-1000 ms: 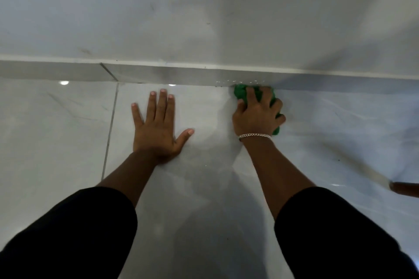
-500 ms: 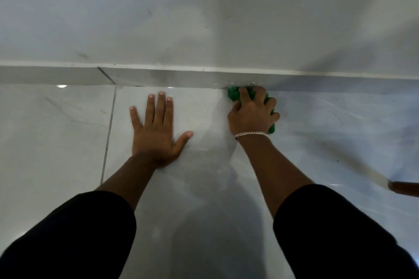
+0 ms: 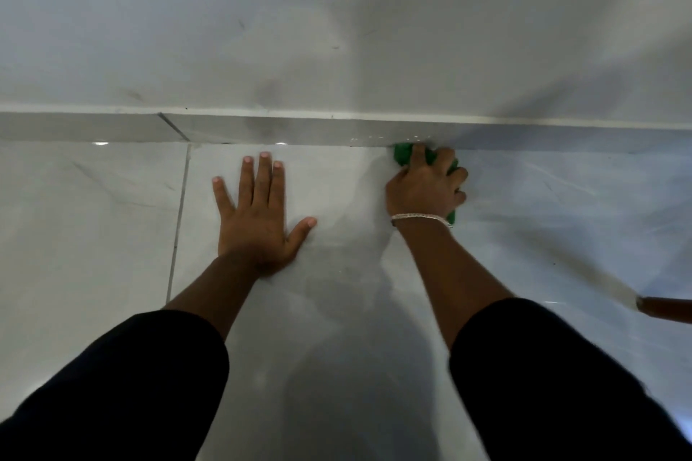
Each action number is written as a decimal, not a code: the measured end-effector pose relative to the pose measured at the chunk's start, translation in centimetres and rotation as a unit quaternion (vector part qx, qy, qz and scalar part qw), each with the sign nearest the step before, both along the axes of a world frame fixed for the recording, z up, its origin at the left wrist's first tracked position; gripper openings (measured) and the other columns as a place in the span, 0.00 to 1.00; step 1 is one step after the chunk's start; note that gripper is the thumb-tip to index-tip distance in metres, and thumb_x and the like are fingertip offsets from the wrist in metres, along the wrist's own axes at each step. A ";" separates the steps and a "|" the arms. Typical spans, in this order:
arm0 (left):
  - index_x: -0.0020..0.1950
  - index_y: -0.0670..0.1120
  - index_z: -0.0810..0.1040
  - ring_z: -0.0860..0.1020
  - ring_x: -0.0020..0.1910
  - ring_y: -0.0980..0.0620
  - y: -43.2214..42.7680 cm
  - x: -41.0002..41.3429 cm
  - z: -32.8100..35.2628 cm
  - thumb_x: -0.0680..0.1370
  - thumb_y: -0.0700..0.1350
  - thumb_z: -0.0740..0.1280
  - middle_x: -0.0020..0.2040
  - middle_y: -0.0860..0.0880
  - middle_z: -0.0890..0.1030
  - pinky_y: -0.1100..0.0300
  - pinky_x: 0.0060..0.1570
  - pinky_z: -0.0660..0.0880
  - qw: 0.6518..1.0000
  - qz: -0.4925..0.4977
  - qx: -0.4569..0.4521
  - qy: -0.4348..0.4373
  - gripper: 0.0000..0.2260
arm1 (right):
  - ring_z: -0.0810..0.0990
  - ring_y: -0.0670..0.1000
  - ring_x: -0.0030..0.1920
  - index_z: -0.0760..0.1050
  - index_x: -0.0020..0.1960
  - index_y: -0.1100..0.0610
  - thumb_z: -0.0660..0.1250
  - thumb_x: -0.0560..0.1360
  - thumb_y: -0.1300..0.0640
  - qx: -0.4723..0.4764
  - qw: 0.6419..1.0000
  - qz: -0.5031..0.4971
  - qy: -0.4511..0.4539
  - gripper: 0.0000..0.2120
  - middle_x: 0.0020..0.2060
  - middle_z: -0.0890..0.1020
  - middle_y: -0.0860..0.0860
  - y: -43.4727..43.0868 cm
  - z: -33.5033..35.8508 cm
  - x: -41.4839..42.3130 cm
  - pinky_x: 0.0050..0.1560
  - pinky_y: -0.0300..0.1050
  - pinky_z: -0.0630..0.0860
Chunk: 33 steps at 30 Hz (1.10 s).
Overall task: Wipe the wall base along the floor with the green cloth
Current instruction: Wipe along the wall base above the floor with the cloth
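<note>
Wiping looks like it is partway done, but it is hard to say how far. The right hand (image 3: 427, 187) is closed tight around the green cloth (image 3: 403, 154) and pushes it into the corner where the wall base (image 3: 262, 131) meets the floor (image 3: 561, 217). The cloth touches the bottom edge of the base there. I think this is the rubbing step, and the hand is in the middle of a stroke.

The base runs a long way to both sides of the cloth. Just left of the cloth there are tiny bright specks on the base, maybe water drops, so that bit may be wet from the cloth. Farther left, the base has a dull smudge and a slanted joint line. To the right it sits in shadow, and I cannot tell if it is clean or dirty. So a lot of the base may yet need a wipe.

The cloth is bright green and all scrunched up in a ball. Most of it hides under the fingers. A little pokes out at the top by the base, and a little more peeks out near the wrist, by a silver bracelet (image 3: 419, 217).

The left hand (image 3: 258, 221) lies flat on the floor with its fingers spread wide. It holds nothing and seems to prop the person up.
</note>
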State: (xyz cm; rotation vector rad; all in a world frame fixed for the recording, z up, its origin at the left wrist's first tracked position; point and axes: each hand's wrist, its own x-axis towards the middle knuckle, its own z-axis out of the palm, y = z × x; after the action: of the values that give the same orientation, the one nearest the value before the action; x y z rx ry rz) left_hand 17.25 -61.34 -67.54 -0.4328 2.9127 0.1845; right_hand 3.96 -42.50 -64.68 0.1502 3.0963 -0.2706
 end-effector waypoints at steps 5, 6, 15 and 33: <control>0.80 0.44 0.39 0.38 0.80 0.42 0.1 -0.2 0.0 0.72 0.73 0.37 0.82 0.43 0.39 0.30 0.74 0.42 1.000 0.002 -0.013 -0.007 0.45 | 0.74 0.67 0.54 0.74 0.60 0.59 0.60 0.65 0.57 -0.041 0.997 0.067 -0.009 0.24 0.59 0.75 0.63 -7.5 0.4 3.8 0.47 0.59 0.73; 0.80 0.44 0.39 0.38 0.80 0.42 0.1 -0.2 0.0 0.72 0.74 0.37 0.82 0.43 0.39 0.30 0.74 0.42 1.000 0.003 -0.014 -0.005 0.46 | 0.74 0.67 0.54 0.75 0.60 0.59 0.63 0.64 0.58 -0.046 0.995 0.084 -0.027 0.24 0.59 0.75 0.63 -7.6 0.5 4.0 0.47 0.59 0.73; 0.80 0.44 0.41 0.41 0.81 0.41 0.0 -0.2 -0.1 0.73 0.73 0.41 0.82 0.43 0.42 0.29 0.73 0.44 1.000 -0.006 -0.005 0.010 0.44 | 0.69 0.66 0.59 0.72 0.65 0.56 0.61 0.72 0.57 -0.016 1.000 0.014 -0.001 0.21 0.64 0.69 0.62 -1.1 0.7 0.4 0.54 0.60 0.71; 0.80 0.44 0.43 0.42 0.81 0.42 0.0 0.2 -0.4 0.75 0.71 0.46 0.82 0.43 0.44 0.29 0.74 0.45 1.000 -0.008 -0.005 0.027 0.43 | 0.72 0.57 0.63 0.70 0.70 0.59 0.63 0.77 0.59 -0.497 0.810 -0.258 0.176 0.21 0.64 0.72 0.61 -0.2 1.4 0.2 0.57 0.34 0.65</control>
State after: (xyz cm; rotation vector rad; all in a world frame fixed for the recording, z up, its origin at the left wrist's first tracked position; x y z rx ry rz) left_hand 17.41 -61.32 -67.92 -0.4124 2.9710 0.1825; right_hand 4.16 -42.69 -63.24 0.9589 2.6418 -2.0275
